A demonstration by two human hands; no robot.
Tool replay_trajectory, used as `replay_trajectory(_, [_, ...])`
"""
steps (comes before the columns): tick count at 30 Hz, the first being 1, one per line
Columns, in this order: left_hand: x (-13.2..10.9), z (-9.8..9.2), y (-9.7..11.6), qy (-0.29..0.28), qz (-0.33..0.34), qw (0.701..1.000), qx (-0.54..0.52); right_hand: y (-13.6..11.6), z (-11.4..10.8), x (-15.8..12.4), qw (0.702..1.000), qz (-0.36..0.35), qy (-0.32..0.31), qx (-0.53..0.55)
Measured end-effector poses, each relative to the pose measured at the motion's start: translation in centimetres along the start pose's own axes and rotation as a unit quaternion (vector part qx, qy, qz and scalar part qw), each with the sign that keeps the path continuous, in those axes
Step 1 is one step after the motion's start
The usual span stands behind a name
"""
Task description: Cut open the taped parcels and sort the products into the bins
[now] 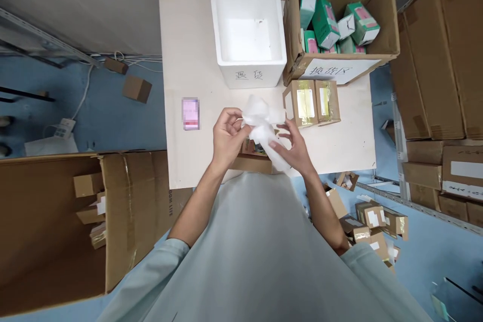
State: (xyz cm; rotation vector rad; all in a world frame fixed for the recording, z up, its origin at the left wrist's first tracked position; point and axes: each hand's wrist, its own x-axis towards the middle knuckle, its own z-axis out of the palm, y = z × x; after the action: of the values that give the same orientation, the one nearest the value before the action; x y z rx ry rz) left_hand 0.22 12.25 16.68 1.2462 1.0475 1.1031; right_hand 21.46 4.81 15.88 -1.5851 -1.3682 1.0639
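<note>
Close to my body, a crumpled sheet of white, translucent wrapping (260, 115) hangs between my hands. My left hand (228, 136) pinches its left side between thumb and fingers. On the other side, my right hand (293, 146) has its fingers curled round the wrapping's edge. Below them, at the table's near edge, stands a small cardboard box (251, 163) with its top open; part of its contents shows, but the wrapping and my hands cover the rest.
A white foam box (247, 73) stands at the table's back. Right of it, a large carton (341, 63) holds several green-and-white boxes. Two taped parcels (311, 103) sit before it. A pink card (190, 113) lies left on the white table (199, 161). Cartons (136, 211) flank the table.
</note>
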Motion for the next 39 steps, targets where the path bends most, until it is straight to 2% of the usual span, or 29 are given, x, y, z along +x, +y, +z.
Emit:
replay_trajectory(2, [0.7, -0.1, 0.4, 0.038, 0.019, 0.999, -0.026, 0.9, 0.5, -0.3, 0.997, 0.039, -0.018, 0.067])
replay_trajectory(4, [0.9, -0.1, 0.8, 0.049, 0.04, 0.998, -0.023, 1.5, 1.1, -0.4, 0.988, 0.079, -0.009, 0.133])
replay_trajectory(7, [0.4, -0.1, 1.2, 0.029, 0.062, 0.996, 0.053, 1.2, 1.6, -0.5, 0.973, 0.095, 0.034, 0.207])
replay_trajectory(9, [-0.3, 0.0, 1.0, 0.0, 0.064, 0.992, 0.11, 0.5, 1.8, -0.4, 0.973, 0.061, 0.056, 0.216])
replay_trajectory(11, [-0.8, 0.2, 0.5, -0.028, 0.059, 0.988, 0.141, -0.2, 2.0, -0.1, 0.982, 0.009, 0.074, 0.173])
replay_trajectory(14, [-1.0, 0.5, -0.4, -0.054, 0.048, 0.986, 0.149, -0.6, 2.6, 1.1, 0.993, -0.066, 0.087, 0.052])
replay_trajectory(19, [-0.3, -0.1, -1.6, -0.106, 0.006, 0.985, 0.133, 1.5, 3.5, 6.2, 0.981, -0.154, 0.043, -0.113])
replay_trajectory(23, [-0.8, -1.6, -3.6, -0.099, -0.05, 0.969, 0.22, 4.7, 4.5, 10.7, 0.969, -0.126, 0.002, -0.213])
replay_trajectory(27, [-1.8, -2.4, -6.7, -0.151, -0.124, 0.91, 0.365, 7.2, 5.4, 12.8, 0.958, -0.023, -0.067, -0.279])
replay_trajectory(30, [-2.0, -2.0, -8.9, -0.223, -0.162, 0.841, 0.466, 8.0, 5.2, 12.2, 0.952, 0.029, -0.08, -0.294])
replay_trajectory(32, [-1.8, -1.4, -10.2, -0.269, -0.171, 0.806, 0.499, 8.1, 4.7, 10.7, 0.951, 0.016, -0.06, -0.302])
replay_trajectory(36, [-1.1, -0.2, -12.9, -0.317, -0.172, 0.787, 0.501, 7.9, 3.9, 5.8, 0.956, -0.053, -0.021, -0.287])
replay_trajectory(39, [-0.3, 0.8, -15.0, -0.341, -0.172, 0.779, 0.498, 8.4, 4.1, 1.6, 0.955, -0.061, -0.054, -0.286])
